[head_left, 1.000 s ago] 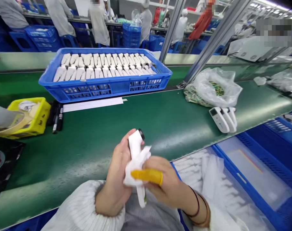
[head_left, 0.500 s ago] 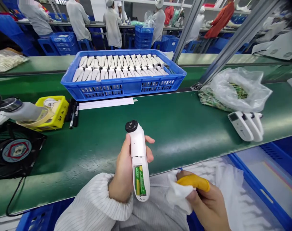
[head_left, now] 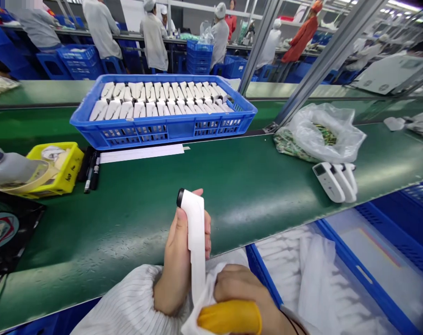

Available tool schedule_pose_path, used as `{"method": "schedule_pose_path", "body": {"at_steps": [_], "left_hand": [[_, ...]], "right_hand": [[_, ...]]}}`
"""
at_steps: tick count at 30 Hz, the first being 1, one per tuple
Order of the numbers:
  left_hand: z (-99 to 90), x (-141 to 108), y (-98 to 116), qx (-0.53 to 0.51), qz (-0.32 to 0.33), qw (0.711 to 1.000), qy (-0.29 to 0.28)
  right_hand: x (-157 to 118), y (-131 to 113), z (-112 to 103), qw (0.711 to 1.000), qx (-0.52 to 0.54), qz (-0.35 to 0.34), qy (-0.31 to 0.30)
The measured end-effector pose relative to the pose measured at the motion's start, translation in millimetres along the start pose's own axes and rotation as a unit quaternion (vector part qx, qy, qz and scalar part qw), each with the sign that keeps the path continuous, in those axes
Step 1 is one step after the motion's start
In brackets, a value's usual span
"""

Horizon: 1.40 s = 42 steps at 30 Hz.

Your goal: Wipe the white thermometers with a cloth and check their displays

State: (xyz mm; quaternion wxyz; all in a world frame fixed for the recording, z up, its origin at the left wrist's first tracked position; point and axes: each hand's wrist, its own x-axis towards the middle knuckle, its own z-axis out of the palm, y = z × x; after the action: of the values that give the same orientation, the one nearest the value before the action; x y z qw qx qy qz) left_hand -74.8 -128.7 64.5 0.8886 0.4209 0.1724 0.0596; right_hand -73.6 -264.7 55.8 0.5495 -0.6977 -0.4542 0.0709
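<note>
A white handheld device [head_left: 196,232] with a black tip stands upright, side-on, in my left hand [head_left: 178,256], whose fingers wrap round its upper body. My right hand [head_left: 242,293], with a yellow cover on one finger, pinches a white cloth [head_left: 209,284] against the device's lower end. The cloth and fingers hide that end. The battery compartment is out of sight. Several similar white devices [head_left: 335,182] lie together on the green work surface [head_left: 249,186] to the right.
Ahead stands a blue crate [head_left: 176,132] of white devices. At left are a yellow basket [head_left: 73,167], markers [head_left: 91,174] and a black fan [head_left: 12,232]. A clear bag [head_left: 333,135] sits by a metal post. An open blue crate [head_left: 358,274] is at lower right; people work beyond.
My left hand has turned the device side-on, hiding the batteries. My right hand has moved left, bringing the cloth onto the device's lower end. The view has shifted to the right.
</note>
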Motion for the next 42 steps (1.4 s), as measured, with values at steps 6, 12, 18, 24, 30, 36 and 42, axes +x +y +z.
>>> {"method": "schedule_pose_path", "body": {"at_steps": [6,12,18,24,30,36,42], "left_hand": [[0.5,-8.0,-8.5,-0.001,-0.022,1.0,-0.006],[-1.2,-10.5,-11.8,0.006,-0.077,0.997,0.005],[-6.3,-11.4,-12.3,0.002,-0.145,0.989,0.003],[-10.8,-10.2,-15.2,-0.026,-0.169,0.985,0.005],[-11.7,-5.7,-14.6,-0.023,-0.179,0.984,0.011],[-12.7,-8.0,-12.4,-0.013,-0.188,0.982,0.02],[-15.8,-9.0,-12.0,0.003,-0.216,0.976,0.027]], "right_hand": [[21.2,9.7,-7.8,0.989,-0.102,-0.087,0.06],[28.7,10.2,-16.4,0.983,-0.13,-0.102,0.086],[31.2,8.8,-18.6,0.973,-0.175,-0.068,0.134],[32.5,10.8,-16.1,0.972,-0.188,-0.085,0.115],[30.9,13.1,-14.5,0.978,-0.169,-0.084,0.089],[32.3,18.8,-10.4,0.979,-0.156,-0.086,0.094],[35.5,21.8,-7.4,0.977,-0.144,-0.098,0.119]]}}
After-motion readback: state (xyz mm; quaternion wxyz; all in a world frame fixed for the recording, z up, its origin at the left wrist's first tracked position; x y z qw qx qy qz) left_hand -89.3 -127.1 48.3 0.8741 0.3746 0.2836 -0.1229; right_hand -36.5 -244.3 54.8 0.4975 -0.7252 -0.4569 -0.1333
